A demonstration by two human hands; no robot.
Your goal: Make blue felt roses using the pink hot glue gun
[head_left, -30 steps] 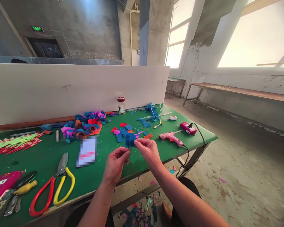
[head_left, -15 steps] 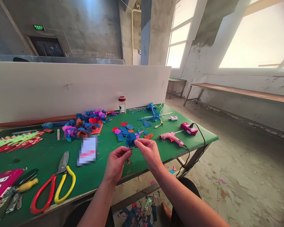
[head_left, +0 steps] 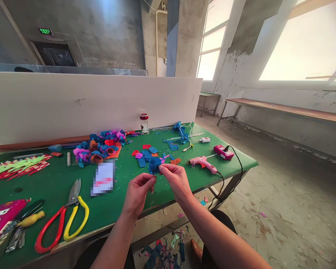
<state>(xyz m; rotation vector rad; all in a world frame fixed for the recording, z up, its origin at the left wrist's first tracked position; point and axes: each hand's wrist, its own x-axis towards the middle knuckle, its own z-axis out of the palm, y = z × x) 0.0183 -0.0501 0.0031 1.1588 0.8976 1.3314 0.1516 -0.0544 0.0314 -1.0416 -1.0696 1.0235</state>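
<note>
A blue crepe-paper flower point(head_left: 154, 165) is held up over the table's front edge, between my two hands. With thumb and fingers, my right hand point(head_left: 176, 178) pinches the flower's right side. Below it, my left hand point(head_left: 141, 190) is closed in a pinch at the flower's base; a stem there is too thin to make out clearly. Loose blue petals point(head_left: 147, 154) lie just behind the flower, mixed with red, orange and pink ones. To the right of my hands, a pink glue gun point(head_left: 203, 163) rests on its side.
Finished paper flowers point(head_left: 100, 147) are heaped at the back left of the green table point(head_left: 58, 183). Red-and-yellow-handled shears point(head_left: 70, 209) lie at the front left. A lidded jar point(head_left: 144, 124) stands before the white board point(head_left: 123, 99). A magenta power box point(head_left: 223, 152) with cable sits right.
The view has shifted very slightly. Around the blue flower's top, the paper looks a little more closed over; both hands keep their places.
</note>
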